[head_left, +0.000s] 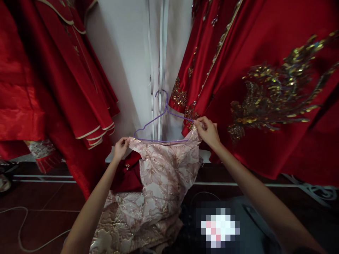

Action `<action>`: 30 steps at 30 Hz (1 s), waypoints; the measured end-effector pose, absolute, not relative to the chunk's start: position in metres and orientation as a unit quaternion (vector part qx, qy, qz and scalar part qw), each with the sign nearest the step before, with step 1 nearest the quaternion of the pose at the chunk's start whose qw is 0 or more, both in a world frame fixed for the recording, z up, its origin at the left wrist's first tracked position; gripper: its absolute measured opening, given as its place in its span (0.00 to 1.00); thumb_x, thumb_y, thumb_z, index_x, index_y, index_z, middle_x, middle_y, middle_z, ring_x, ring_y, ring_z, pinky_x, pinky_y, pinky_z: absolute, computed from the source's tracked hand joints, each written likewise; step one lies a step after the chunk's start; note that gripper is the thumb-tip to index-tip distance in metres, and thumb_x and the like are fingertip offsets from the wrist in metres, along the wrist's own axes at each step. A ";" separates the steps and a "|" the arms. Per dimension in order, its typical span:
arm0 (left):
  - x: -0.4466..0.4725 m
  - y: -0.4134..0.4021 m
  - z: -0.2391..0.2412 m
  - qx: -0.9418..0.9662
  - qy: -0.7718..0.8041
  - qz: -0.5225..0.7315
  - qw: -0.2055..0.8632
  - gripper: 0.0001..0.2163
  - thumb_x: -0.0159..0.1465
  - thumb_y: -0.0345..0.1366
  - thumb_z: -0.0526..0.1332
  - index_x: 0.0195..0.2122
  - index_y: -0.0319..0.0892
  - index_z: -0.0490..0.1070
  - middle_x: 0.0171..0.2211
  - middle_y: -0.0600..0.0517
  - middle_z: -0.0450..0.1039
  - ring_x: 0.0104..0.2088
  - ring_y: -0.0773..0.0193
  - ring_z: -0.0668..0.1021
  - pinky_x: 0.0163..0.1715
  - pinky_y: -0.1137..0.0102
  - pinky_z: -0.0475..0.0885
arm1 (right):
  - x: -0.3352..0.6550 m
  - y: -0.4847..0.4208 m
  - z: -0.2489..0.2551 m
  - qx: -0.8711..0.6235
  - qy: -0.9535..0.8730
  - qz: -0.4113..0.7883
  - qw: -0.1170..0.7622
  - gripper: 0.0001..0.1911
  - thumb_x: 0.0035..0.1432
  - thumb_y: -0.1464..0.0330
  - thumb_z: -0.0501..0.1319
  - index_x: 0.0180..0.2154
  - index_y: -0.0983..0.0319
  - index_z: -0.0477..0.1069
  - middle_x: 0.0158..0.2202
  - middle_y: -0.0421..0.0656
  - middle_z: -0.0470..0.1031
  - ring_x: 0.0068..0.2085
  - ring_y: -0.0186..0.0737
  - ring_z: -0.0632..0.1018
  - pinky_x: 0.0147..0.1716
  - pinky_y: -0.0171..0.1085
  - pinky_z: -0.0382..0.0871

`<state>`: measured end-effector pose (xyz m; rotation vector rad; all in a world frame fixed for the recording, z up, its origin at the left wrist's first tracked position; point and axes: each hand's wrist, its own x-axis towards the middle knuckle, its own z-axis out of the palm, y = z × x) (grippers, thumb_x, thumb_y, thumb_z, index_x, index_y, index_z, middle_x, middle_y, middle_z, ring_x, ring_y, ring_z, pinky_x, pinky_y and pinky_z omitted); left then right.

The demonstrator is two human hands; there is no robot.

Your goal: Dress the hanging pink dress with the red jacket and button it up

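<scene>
A pale pink floral dress [166, 165] with gold threads hangs spread out in front of me, its lower part bunched over my lap area. A purple wire hanger [152, 123] runs through its top, hook upward against the white wall. My left hand [121, 148] pinches the left shoulder of the dress, just below the hanger's left end. At the other shoulder, my right hand [208, 131] is closed on the fabric by the hanger's right end, which its fingers partly hide.
Red garments [66, 70] with cream piping hang at the left. Red gowns [265, 91] with gold sequins hang at the right. White metal rails [159, 53] run up the middle. A pale cable [22, 225] lies on the dark tiled floor.
</scene>
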<state>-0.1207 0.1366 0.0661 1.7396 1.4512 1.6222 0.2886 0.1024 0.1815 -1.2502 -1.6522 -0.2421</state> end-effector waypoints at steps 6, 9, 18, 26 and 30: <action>-0.106 0.140 0.093 0.616 0.494 0.592 0.164 0.18 0.57 0.49 0.56 0.35 0.38 0.73 0.34 0.47 0.76 0.34 0.63 0.75 0.36 0.70 0.70 | 0.286 0.101 0.181 -0.513 -0.687 -0.082 0.508 0.12 0.57 0.56 0.54 0.31 0.57 0.67 0.30 0.38 0.75 0.32 0.41 0.72 0.38 0.41 0.61; -0.088 0.142 0.123 0.651 0.459 0.584 0.159 0.18 0.58 0.48 0.56 0.37 0.37 0.74 0.36 0.47 0.76 0.36 0.62 0.75 0.38 0.69 0.70 | 0.284 0.101 0.178 -0.511 -0.688 -0.066 0.512 0.13 0.57 0.55 0.54 0.31 0.57 0.67 0.29 0.39 0.74 0.31 0.40 0.72 0.36 0.39 0.61; -0.090 0.095 0.095 0.727 0.476 0.488 0.076 0.48 0.49 0.47 0.66 0.64 0.38 0.37 0.60 0.37 0.48 0.58 0.49 0.60 0.51 0.58 0.65 | 0.284 0.106 0.172 -0.497 -0.688 -0.006 0.529 0.15 0.55 0.53 0.54 0.30 0.58 0.67 0.24 0.38 0.69 0.25 0.35 0.68 0.26 0.33 0.61; -0.115 0.043 0.015 0.753 0.549 0.360 -0.041 0.23 0.60 0.33 0.52 0.57 0.43 0.52 0.56 0.40 0.54 0.48 0.54 0.72 0.38 0.61 0.74 | 0.284 0.110 0.168 -0.495 -0.677 -0.002 0.545 0.15 0.55 0.54 0.55 0.29 0.58 0.67 0.24 0.38 0.70 0.25 0.36 0.68 0.27 0.34 0.61; -0.132 0.046 0.022 0.779 0.520 0.352 0.017 0.14 0.64 0.35 0.48 0.51 0.47 0.60 0.46 0.47 0.68 0.44 0.58 0.74 0.43 0.64 0.71 | 0.283 0.112 0.166 -0.496 -0.674 0.001 0.548 0.15 0.55 0.53 0.55 0.29 0.58 0.67 0.24 0.38 0.69 0.25 0.36 0.68 0.27 0.34 0.61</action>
